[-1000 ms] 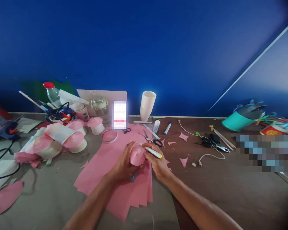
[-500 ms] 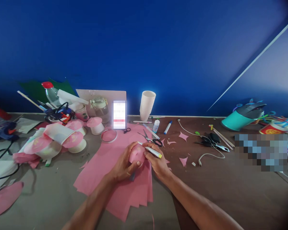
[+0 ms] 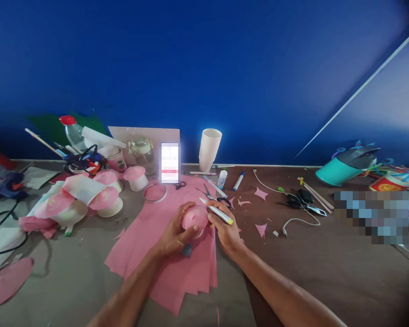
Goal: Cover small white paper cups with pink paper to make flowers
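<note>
My left hand [image 3: 177,231] grips a small paper cup topped with a pink paper disc [image 3: 195,219], its thumb over the near edge. Only a sliver of the white cup shows beneath the disc. In my right hand [image 3: 227,229] is a white marker pen [image 3: 220,214] with a yellow end, its tip pointing up and left above the disc's right side. Both hands are over a stack of pink paper sheets [image 3: 170,272]. Just beyond them lie open scissors [image 3: 213,195], partly hidden behind the marker.
Pink-topped paper cups [image 3: 136,177] crowd the left side. A stack of white cups [image 3: 210,150] stands at the wall, near a glue bottle [image 3: 221,179] and a blue-capped marker [image 3: 239,180]. Pink scraps [image 3: 261,194], keys [image 3: 298,200] and a white cable [image 3: 286,222] lie to the right.
The marker has moved slightly right and its tip has lifted off the disc. My left hand has tilted the pink-topped cup, so more of the disc's top shows.
</note>
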`<state>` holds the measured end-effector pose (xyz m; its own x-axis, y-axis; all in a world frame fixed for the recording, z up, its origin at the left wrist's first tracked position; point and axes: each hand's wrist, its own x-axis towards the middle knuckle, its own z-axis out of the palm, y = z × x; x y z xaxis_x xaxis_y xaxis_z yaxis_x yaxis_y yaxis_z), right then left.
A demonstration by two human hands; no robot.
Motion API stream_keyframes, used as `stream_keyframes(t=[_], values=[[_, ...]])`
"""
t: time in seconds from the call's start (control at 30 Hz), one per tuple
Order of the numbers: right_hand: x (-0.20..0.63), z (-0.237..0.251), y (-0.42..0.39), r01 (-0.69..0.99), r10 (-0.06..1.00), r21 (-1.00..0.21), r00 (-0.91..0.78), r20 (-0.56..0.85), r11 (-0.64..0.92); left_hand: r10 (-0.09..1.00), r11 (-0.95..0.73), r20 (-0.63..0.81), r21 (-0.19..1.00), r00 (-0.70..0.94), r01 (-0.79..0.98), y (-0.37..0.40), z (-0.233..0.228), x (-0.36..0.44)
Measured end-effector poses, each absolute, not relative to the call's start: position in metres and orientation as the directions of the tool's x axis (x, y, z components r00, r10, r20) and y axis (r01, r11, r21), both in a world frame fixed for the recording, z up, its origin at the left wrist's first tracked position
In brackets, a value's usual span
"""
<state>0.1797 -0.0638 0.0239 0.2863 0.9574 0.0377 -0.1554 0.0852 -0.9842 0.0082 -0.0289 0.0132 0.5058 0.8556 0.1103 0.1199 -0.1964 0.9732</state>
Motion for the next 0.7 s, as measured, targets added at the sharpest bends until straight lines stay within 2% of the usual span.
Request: stream_keyframes(t=[0.3,0.4,0.53,0.6,0.7], values=[[0.183,0.024,-0.068,-0.036,0.933,-0.977,0.306,0.188,0.209,0.878,-0.139,0.036,0.973,0.477,0.182,-0.031,0.018,0.008],[0.183,0.025,-0.073,0.083,0.892,-0.941,0.301,0.338,0.329,0.881,-0.131,0.034,0.976,0.473,0.173,-0.032,0.019,0.008],[0.182,0.027,-0.08,0.381,0.774,-0.751,0.125,0.621,0.54,0.882,-0.14,0.055,0.979,0.469,0.148,-0.031,0.012,0.007],[0.182,0.028,-0.082,0.465,0.717,-0.629,-0.016,0.697,0.622,0.88,-0.167,0.077,0.974,0.469,0.153,-0.03,0.008,0.006],[0.181,0.03,-0.083,0.507,0.653,-0.503,-0.167,0.739,0.7,0.867,-0.211,0.107,0.964,0.486,0.164,-0.029,0.005,0.005]])
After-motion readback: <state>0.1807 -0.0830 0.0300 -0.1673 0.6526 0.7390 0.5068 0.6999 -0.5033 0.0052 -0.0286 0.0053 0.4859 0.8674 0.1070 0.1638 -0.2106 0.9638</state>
